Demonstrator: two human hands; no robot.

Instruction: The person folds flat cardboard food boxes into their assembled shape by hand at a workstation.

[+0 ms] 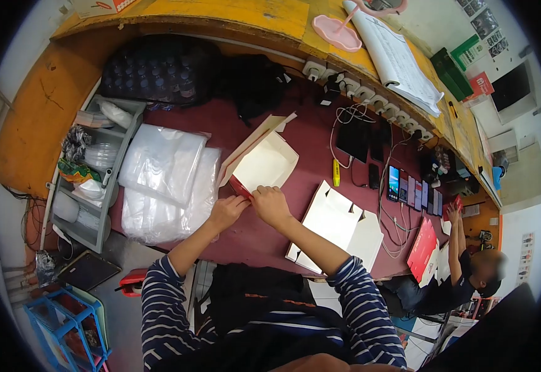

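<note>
A partly folded cardboard box (269, 160), cream inside and red outside, stands on the dark red table with its lid flap tilted up at the left. My left hand (228, 212) pinches the near left corner of the box. Close beside it, my right hand (271, 205) grips the near edge, fingers closed on the red-faced card. Both sets of fingertips almost meet there. Flat, unfolded box blanks (333, 224) lie to the right of my right forearm. Clear plastic bags (165, 164) are stacked left of the box.
A grey organizer tray (106, 214) holds packaging at the left. A yellow highlighter (336, 172), cables and several phones (402, 185) lie to the right. Power sockets (363, 93) line the shelf edge. A co-worker's hands (454, 214) hold a red box at far right, near red card (421, 249).
</note>
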